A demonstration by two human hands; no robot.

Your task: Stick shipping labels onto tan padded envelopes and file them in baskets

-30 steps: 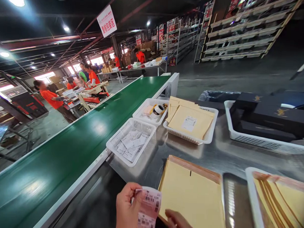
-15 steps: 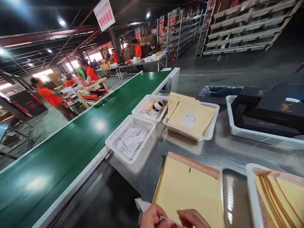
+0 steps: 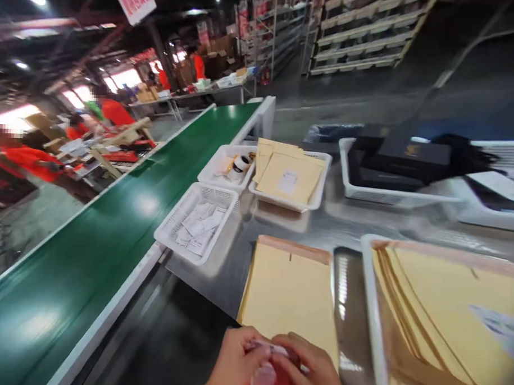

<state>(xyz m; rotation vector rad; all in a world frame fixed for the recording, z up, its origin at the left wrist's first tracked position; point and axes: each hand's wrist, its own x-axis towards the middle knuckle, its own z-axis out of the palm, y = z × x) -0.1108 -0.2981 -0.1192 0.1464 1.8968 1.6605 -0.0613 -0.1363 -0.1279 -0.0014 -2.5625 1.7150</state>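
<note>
At the bottom centre, my left hand [image 3: 238, 360] and my right hand [image 3: 304, 360] are closed close together, pinching a small pale, translucent piece [image 3: 264, 373] that looks like thin plastic. Its kind is blurred. Something red [image 3: 275, 384] shows just below it; I cannot tell whether it belongs to the piece. Right behind my fingers lies a stack of yellow padded envelopes [image 3: 289, 289] with a pinkish flap strip along the far edge. To the right, more such envelopes [image 3: 439, 300] lean in a white basket [image 3: 373, 314], one bearing a printed label.
A green conveyor belt [image 3: 125, 227] runs along the left. On the metal table stand a white basket of paper slips [image 3: 200, 227], one with a tape roll [image 3: 241, 165], one with labelled envelopes [image 3: 289, 177], and one with black boxes [image 3: 418, 156]. Several people in orange shirts work beyond.
My hands have come together around the pale piece. The view has swung right, so the table's things appear farther left and more of the right-hand baskets shows.
</note>
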